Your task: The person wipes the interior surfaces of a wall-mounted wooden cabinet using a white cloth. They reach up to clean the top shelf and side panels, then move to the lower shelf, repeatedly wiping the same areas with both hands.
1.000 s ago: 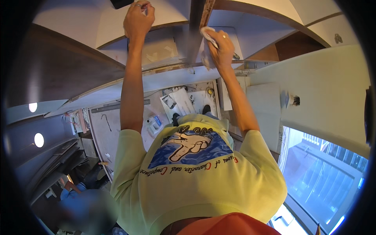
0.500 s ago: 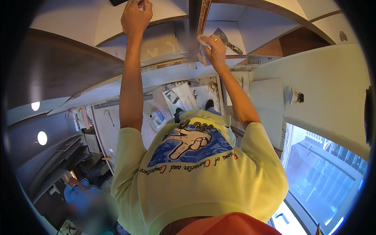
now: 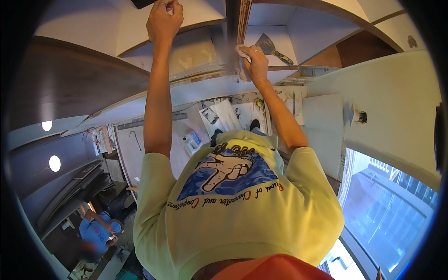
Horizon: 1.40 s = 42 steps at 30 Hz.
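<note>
My right hand (image 3: 255, 64) grips a crumpled whitish rag (image 3: 243, 52) and presses it near the edge of a dark upright panel (image 3: 231, 42) of the cabinet. On the shelf just right of that hand lies a putty knife (image 3: 266, 45) with a wide blade and a black and yellow handle. My left hand (image 3: 164, 22) is raised at the top, its fingers closed. What they hold, if anything, is cut off by the frame. Close beside it a black object (image 3: 141, 3) shows only partly.
Open cabinet shelves (image 3: 268, 14) span the top. A dark glossy panel (image 3: 70, 88) extends left. Below on the floor are a white jug (image 3: 191, 142) and white boards (image 3: 221, 114). Another person in a blue shirt (image 3: 94, 233) is at lower left. A window (image 3: 387, 210) stands right.
My right hand has shifted slightly downward with the rag. My left hand stays nearly in place. The view has moved a little, and more of the other person's arms shows.
</note>
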### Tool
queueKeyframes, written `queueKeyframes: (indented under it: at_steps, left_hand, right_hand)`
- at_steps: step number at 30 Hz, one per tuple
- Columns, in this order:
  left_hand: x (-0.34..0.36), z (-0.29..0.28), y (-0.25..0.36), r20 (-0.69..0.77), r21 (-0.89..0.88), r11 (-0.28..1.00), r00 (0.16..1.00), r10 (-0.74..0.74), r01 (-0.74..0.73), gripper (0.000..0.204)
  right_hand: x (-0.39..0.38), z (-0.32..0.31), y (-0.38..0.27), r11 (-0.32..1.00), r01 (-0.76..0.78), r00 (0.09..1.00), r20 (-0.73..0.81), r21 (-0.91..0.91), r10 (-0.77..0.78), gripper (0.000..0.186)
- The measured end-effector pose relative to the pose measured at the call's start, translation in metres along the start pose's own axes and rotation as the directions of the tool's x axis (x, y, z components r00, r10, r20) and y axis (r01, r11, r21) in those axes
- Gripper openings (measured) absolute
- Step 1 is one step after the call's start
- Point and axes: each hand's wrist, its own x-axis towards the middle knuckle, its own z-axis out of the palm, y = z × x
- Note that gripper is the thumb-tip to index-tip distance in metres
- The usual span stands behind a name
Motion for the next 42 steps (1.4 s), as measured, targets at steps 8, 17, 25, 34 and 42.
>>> queueKeyframes:
  at_steps: [8,17,25,34,42]
  left_hand:
    - [-0.003,-0.004,-0.004,0.097,0.083,0.988,0.986,-0.135,0.127,0.022]
    - [-0.002,-0.003,-0.002,0.103,0.037,0.998,0.993,-0.054,0.050,0.018]
    - [-0.002,-0.004,-0.003,0.151,0.035,0.999,0.989,-0.005,-0.001,0.020]
    - [-0.001,-0.004,0.002,0.198,0.041,0.999,0.980,-0.027,0.020,0.021]
    - [-0.005,-0.005,-0.003,0.188,-0.014,1.000,0.982,0.008,-0.005,0.020]
  right_hand:
    - [-0.078,0.018,0.011,0.780,-0.574,0.817,0.112,0.249,0.566,0.020]
    - [-0.109,0.124,-0.009,0.186,-0.669,0.266,-0.001,0.720,0.964,0.040]
    - [0.002,0.082,-0.075,0.769,-0.415,0.592,-0.498,0.486,0.634,0.026]
    - [-0.087,0.078,-0.055,0.657,-0.717,0.610,-0.247,0.232,0.753,0.025]
    - [-0.035,0.076,-0.039,0.884,-0.441,0.773,-0.434,0.156,0.462,0.021]
